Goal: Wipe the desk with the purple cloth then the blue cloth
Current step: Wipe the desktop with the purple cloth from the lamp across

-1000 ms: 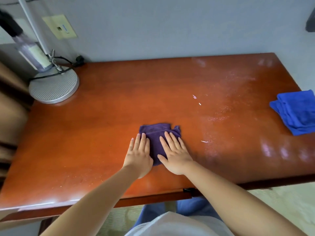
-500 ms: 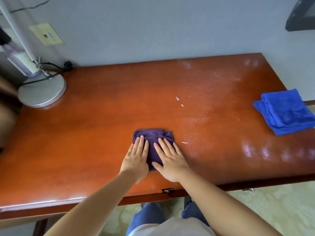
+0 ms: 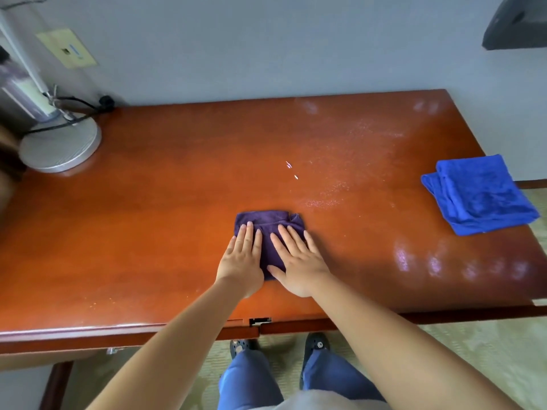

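A glossy reddish-brown wooden desk [image 3: 154, 220] stands against a pale grey wall [image 3: 266, 45], with a greenish patterned floor [image 3: 488, 350] showing below its front edge. The right half of the top carries a dusting of pale specks [image 3: 340, 199] and a few small white flecks [image 3: 291, 170], plus soft light reflections near the front right.

The purple cloth [image 3: 268, 221] lies folded near the front middle of the desk. The left hand [image 3: 241, 261] and right hand [image 3: 299, 263] press flat on it side by side, fingers [image 3: 247, 232] straight and only slightly spread, not curled round the fabric.

The blue cloth [image 3: 476, 193] sits folded at the right edge, well apart from the hands. At the back left corner a lamp with a round grey base [image 3: 60, 146] stands with a black cable [image 3: 80, 105] trailing toward the wall, below a beige wall plate [image 3: 66, 48]. A dark object [image 3: 518, 22] hangs at the top right, too cropped to identify. Blue trouser legs and dark shoes [image 3: 316, 346] show under the desk.
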Demonstrator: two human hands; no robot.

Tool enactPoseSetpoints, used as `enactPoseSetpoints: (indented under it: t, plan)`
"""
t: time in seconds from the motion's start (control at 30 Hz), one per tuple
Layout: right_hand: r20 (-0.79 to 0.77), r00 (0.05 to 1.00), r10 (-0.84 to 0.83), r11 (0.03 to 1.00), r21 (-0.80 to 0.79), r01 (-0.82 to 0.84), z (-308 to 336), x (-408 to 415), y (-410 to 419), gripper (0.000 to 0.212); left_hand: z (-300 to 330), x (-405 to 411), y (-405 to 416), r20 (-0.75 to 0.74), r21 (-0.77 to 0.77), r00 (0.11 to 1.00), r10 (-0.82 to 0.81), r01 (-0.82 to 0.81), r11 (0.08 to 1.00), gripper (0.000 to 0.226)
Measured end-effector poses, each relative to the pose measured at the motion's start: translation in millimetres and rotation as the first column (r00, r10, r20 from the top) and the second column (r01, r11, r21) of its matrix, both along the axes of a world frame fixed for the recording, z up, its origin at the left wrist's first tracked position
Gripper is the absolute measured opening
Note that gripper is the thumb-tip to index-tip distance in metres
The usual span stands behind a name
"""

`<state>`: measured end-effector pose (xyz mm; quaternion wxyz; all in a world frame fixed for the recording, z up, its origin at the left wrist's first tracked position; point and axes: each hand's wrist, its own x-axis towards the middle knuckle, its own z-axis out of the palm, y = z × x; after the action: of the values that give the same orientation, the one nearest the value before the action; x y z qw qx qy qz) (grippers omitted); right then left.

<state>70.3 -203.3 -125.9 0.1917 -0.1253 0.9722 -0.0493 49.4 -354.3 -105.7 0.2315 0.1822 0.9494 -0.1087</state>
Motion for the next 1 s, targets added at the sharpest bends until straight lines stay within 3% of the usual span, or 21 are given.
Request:
enactPoseSetpoints:
  t: [0.4,0.53,1.0]
  plan:
    - [0.023,0.992,0.123,0.991,-0.054,-0.122,-3.2,32.3,-14.3,0.071,5.9,43.4,-14.2,0.04,-0.074,0.998,0.058,-0.055,0.996,0.07]
    - [-0.004,0.984,0.179,0.982,-0.057,-0.179,-6.7,37.5,6.6,0.087,6.3,49.4,-1.1,0.047,-0.066,0.997,0.062,-0.058,0.996,0.07]
    - [0.03,0.991,0.131,0.991,-0.022,-0.131,-5.4,25.5,52.5,0.088,0.7,34.5,40.8,0.033,-0.047,0.999,-0.002,0.003,0.999,0.07]
